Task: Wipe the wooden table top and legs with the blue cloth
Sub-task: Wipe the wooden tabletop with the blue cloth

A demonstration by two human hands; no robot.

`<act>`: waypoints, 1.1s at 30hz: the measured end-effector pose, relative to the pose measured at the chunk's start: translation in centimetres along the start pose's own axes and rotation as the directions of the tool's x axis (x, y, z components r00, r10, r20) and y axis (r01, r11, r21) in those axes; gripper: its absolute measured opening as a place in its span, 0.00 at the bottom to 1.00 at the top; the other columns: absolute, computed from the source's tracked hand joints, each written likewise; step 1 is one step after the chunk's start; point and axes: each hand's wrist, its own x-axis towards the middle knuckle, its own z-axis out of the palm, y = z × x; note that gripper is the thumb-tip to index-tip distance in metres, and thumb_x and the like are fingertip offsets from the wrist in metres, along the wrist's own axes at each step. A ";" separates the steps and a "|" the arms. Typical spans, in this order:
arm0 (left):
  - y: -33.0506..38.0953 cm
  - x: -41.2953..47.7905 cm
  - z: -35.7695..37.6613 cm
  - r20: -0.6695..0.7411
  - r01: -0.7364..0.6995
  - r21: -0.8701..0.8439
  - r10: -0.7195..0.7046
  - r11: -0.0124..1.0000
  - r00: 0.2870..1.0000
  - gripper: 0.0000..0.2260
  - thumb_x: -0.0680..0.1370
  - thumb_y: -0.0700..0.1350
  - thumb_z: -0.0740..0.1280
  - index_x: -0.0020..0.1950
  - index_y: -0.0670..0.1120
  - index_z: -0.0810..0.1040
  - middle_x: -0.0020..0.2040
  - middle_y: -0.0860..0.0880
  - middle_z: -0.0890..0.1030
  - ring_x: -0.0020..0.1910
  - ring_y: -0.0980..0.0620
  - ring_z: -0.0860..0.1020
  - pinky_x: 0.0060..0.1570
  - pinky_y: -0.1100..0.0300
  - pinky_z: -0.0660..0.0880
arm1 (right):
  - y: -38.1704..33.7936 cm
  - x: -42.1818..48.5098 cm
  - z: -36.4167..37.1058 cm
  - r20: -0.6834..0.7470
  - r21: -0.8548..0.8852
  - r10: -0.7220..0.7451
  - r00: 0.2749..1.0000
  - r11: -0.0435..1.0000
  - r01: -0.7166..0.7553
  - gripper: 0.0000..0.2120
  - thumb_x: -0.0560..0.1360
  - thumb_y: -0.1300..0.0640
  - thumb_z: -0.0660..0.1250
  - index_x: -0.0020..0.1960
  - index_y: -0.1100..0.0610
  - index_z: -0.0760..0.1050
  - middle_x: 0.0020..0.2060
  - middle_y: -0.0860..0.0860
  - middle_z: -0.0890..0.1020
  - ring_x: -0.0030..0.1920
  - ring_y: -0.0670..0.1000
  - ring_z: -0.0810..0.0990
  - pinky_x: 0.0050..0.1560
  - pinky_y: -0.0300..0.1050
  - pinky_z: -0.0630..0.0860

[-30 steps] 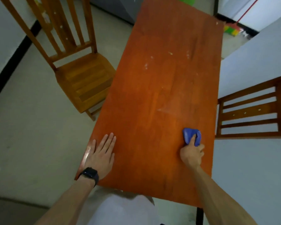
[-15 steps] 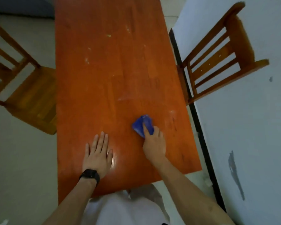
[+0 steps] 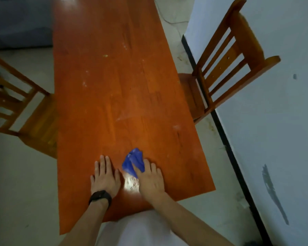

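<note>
Beside the left hand [image 3: 105, 178], right hand [image 3: 150, 180] with blue cloth [image 3: 132, 162], closer than before.

left wrist, 7 o'clock: black watch [image 3: 100, 196], dark band, face blurred, possibly a smartwatch | left hand [image 3: 105, 176], right hand [image 3: 150, 180]: bare | forearms: bare to the frame's lower edge | torso, 6 o'clock: pale whitish garment [image 3: 140, 231]
</note>
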 end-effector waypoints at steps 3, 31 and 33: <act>0.3 0.0 0.4 0.005 0.023 0.013 -0.023 1.000 1.000 0.32 0.82 0.62 0.47 0.80 0.52 0.37 0.79 0.52 0.35 0.79 0.48 0.38 0.76 0.42 0.49 | 6.3 -0.1 -1.5 -0.088 0.003 0.092 0.992 0.996 -0.092 0.39 0.68 0.53 0.72 0.75 0.43 0.61 0.58 0.55 0.75 0.49 0.58 0.77 0.45 0.52 0.75; 9.7 -1.4 3.2 -0.008 -0.129 0.071 0.130 0.989 0.992 0.26 0.81 0.64 0.44 0.75 0.65 0.34 0.75 0.54 0.30 0.78 0.47 0.36 0.74 0.39 0.43 | 15.9 -1.0 -5.6 -0.105 0.111 0.111 0.988 0.989 -0.099 0.37 0.78 0.49 0.61 0.80 0.48 0.44 0.64 0.59 0.69 0.56 0.57 0.74 0.56 0.54 0.76; 9.0 -1.3 3.2 -0.009 -0.151 0.045 0.151 0.988 0.988 0.26 0.82 0.60 0.47 0.77 0.65 0.38 0.78 0.55 0.34 0.79 0.48 0.38 0.75 0.39 0.44 | 11.7 -1.7 -3.5 -0.025 -0.015 -0.132 0.991 0.991 0.131 0.39 0.74 0.47 0.62 0.80 0.47 0.48 0.63 0.57 0.72 0.52 0.57 0.76 0.50 0.53 0.76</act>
